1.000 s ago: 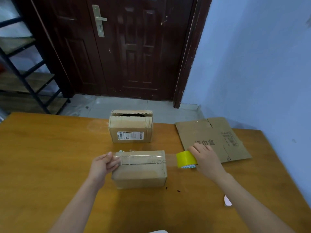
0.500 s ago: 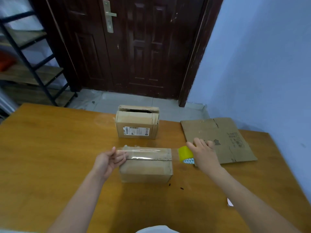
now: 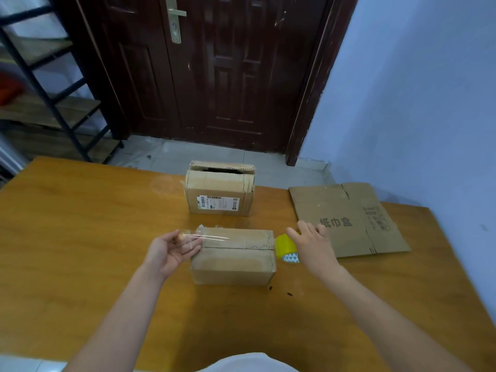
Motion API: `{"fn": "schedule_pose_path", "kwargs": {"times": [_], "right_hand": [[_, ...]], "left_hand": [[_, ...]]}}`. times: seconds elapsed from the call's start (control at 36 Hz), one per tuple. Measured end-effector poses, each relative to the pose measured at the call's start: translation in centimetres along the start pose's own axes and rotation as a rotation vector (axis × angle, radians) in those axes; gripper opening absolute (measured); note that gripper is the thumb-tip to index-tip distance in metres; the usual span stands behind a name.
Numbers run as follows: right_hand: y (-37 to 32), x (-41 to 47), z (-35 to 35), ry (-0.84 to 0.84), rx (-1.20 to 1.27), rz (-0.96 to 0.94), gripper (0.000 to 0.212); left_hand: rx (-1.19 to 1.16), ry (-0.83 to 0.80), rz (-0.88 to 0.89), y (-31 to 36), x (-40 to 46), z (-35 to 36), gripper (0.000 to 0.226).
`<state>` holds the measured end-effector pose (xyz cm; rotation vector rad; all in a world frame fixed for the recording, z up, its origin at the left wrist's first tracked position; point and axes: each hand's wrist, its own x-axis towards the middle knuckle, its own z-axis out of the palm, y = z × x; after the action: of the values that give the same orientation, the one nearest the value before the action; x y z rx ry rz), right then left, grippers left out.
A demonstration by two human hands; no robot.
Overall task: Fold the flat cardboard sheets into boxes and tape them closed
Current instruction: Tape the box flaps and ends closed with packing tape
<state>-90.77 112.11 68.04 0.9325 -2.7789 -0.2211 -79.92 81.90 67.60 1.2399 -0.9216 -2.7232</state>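
- Cardboard flat sheet (image 3: 349, 218) beyond the right hand's fingertips reads "纸巾盒"; far box (image 3: 220, 193) carries a barcode label, too small to read
- Near box (image 3: 233, 256) sits between both hands on the wooden table (image 3: 67, 224)
- Left hand (image 3: 169, 249) pinches the clear tape strip (image 3: 212, 236) stretched over the box top
- Right hand (image 3: 312, 247) grips the yellow tape roll (image 3: 285, 247), just right of the box

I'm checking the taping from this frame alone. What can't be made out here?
- Far box label: print too small, head view.
- Tape roll: partly hidden by right hand.
- Near box left end: covered by left hand.
- Near box underside: against table.
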Motion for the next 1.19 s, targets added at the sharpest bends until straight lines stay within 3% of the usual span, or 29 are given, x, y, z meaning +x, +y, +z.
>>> {"fn": "schedule_pose_path", "kwargs": {"times": [0.44,0.5,0.67,0.92,1.19], "right_hand": [[-0.6,-0.1,1.6,-0.076,0.003,0.056,0.071],[-0.6,-0.1,1.7,-0.064,-0.007,0.056,0.069],[-0.6,-0.2,1.8,-0.044,0.016,0.043,0.070],[-0.7,0.0,1.8,-0.072,-0.024,0.052,0.072],[-0.8,-0.2,2.1,-0.042,0.001,0.056,0.071]], "left_hand": [[0.012,-0.020,-0.003,0.1,-0.6,0.1,0.029],[0.112,-0.017,0.023,0.4,-1.1,0.2,0.026],[0.712,0.119,0.207,1.7,-1.8,-1.0,0.012],[0.946,0.187,0.333,1.1,0.1,-2.1,0.013],[0.962,0.145,0.136,0.5,1.9,-3.3,0.010]]}}
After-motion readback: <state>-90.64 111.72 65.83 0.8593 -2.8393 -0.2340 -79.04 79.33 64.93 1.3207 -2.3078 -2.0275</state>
